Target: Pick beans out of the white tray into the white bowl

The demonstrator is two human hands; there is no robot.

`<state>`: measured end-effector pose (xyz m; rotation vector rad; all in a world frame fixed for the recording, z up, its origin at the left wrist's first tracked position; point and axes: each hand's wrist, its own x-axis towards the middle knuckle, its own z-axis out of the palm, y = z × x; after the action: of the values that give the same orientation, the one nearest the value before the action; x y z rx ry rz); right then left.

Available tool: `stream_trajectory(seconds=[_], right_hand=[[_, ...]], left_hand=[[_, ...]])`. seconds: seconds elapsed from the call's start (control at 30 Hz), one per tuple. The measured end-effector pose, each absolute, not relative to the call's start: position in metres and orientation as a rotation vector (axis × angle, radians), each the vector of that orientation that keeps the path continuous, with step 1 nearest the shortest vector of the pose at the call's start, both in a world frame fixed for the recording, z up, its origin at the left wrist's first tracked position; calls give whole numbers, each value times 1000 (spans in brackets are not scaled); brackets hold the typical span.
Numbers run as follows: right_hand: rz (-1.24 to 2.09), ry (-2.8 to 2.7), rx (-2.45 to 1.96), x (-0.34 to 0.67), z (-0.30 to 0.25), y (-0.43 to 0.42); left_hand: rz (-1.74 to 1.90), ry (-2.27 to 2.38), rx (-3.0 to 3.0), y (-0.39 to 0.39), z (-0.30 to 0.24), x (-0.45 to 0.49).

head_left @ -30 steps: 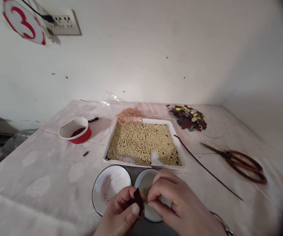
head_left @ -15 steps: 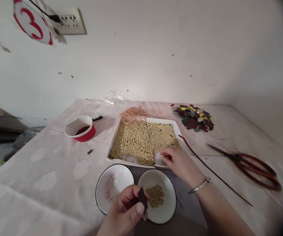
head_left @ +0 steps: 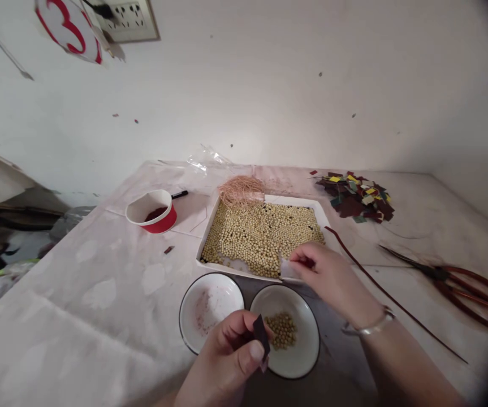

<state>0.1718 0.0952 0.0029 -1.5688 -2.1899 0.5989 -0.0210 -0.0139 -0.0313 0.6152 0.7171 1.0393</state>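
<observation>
My left hand (head_left: 230, 353) pinches a small dark flat piece (head_left: 261, 338) between thumb and fingers, above the gap of two white bowls. The left bowl (head_left: 187, 325) has pinkish residue inside; the right bowl (head_left: 307, 353) holds a heap of small tan beads (head_left: 284, 330). At the near right corner of a white tray (head_left: 199, 249), my right hand (head_left: 318, 268) has its fingertips pinched together; whatever lies between them is too small to make out. Pale round beads (head_left: 260, 234) with dark spots fill most of the tray.
A red-and-white paper tub (head_left: 159, 217) with dark red contents stands left, beside a black pen (head_left: 180, 194). Pinkish strings (head_left: 241, 189) lie at the tray's back. To the right are coloured scraps (head_left: 356, 198), a long dark red strip (head_left: 390, 297) and large scissors (head_left: 443, 274).
The whole view has shifted, so the table things appear further right and slightly higher. Both hands keep their pinched shape, the left one with the dark piece, the right one at the tray corner.
</observation>
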Motion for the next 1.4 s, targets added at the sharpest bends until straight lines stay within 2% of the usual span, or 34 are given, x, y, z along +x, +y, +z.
stream_trajectory(seconds=[0.2,0.73,1.03,1.2,1.4], right_hand=[[988,-2196,-1091,150,45,41],[909,-2387,-998,143,36,29],[828,-2508,-1192,163,32,57],[493,-2405,-1490,185,5,84],[467,-2357,-1649,204,-34,108]], left_hand=[[1026,700,511,-15,-23,-22],[1029,673,422,-17,-21,-20],[1083,733,512,-16,-15,-19],[1072,748,505,-17,-19,-19],[1075,726,479,-17,-23,-18]])
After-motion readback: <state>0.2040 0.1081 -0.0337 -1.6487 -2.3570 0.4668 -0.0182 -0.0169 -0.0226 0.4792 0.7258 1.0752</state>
